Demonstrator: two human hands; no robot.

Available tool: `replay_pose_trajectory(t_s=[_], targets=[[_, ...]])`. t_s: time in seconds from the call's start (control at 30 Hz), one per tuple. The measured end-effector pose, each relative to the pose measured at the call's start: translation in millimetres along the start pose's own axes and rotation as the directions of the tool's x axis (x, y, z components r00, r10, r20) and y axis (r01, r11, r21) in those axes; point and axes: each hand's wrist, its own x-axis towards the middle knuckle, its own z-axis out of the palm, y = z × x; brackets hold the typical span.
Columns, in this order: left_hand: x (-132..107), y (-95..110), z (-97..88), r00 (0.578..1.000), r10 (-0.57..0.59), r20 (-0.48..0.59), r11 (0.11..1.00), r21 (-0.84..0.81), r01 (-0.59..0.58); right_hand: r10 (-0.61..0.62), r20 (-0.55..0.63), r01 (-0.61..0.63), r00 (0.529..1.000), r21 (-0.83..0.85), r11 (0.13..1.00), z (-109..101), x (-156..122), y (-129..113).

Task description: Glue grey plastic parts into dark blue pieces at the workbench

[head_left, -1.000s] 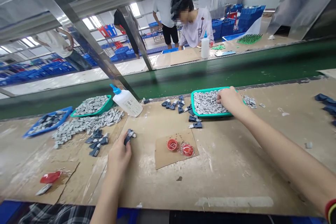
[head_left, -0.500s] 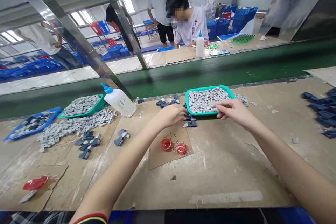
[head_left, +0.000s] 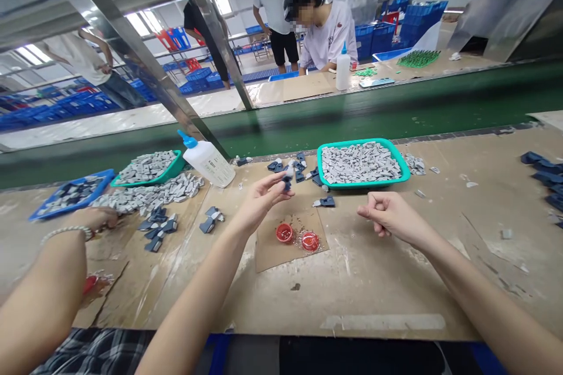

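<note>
My left hand (head_left: pixel 259 199) pinches a small dark blue and grey plastic piece (head_left: pixel 288 177) above the table, just left of the green tray. Closed in a pinch, my right hand (head_left: pixel 391 215) hovers in front of the green tray (head_left: pixel 325 183) of grey pieces (head_left: pixel 358 161). Whatever its fingertips hold, if anything, is hidden. Below and between my hands, two small red cups (head_left: pixel 284 233) with shiny liquid sit on a cardboard square (head_left: pixel 270 259). Several dark blue pieces (head_left: pixel 324 202) with grey ends lie beside the tray.
A glue bottle (head_left: pixel 210 164) with a blue tip leans at left. Another person's arm (head_left: pixel 53 269) reaches over the left side, near grey pieces (head_left: pixel 149 196) and a blue tray (head_left: pixel 39 211). Dark pieces (head_left: pixel 549 179) lie far right. A green belt (head_left: pixel 373 106) runs behind; a person (head_left: pixel 329 35) sits beyond.
My left hand has pulled back from the dark pieces with one in its fingers. My right hand has left the green tray toward me. Another person's arm has come in at left.
</note>
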Motion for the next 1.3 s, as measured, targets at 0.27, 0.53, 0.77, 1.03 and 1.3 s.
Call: replay_pose_trajectory(t_s=[0.27, 0.53, 0.77, 1.03, 1.3], targets=[[-105, 17, -14.3, 0.973, -0.214, -0.089, 0.959, -0.21, 0.192, -0.011, 0.063, 0.008, 0.998, 0.038, 0.999, 39, -4, 6], [-174, -2, 1.2, 0.913, -0.344, -0.22, 0.929, -0.222, 0.297, 0.083, 0.142, -0.096, 0.986, 0.088, 0.991, 60, -13, 4], [-175, -29, 21.2, 0.911, -0.315, -0.265, 0.948, -0.138, 0.288, 0.064, 0.025, -0.065, 0.998, 0.067, 0.996, 82, -18, 2], [-184, -29, 15.0, 0.91, -0.287, -0.3, 0.958, -0.084, 0.274, 0.125, -0.007, -0.124, 0.992, 0.079, 0.989, 99, -12, 2], [-179, -29, 22.1, 0.887, -0.291, -0.358, 0.951, -0.209, 0.227, 0.13, -0.058, -0.132, 0.99, -0.02, 0.991, 103, -11, 0]])
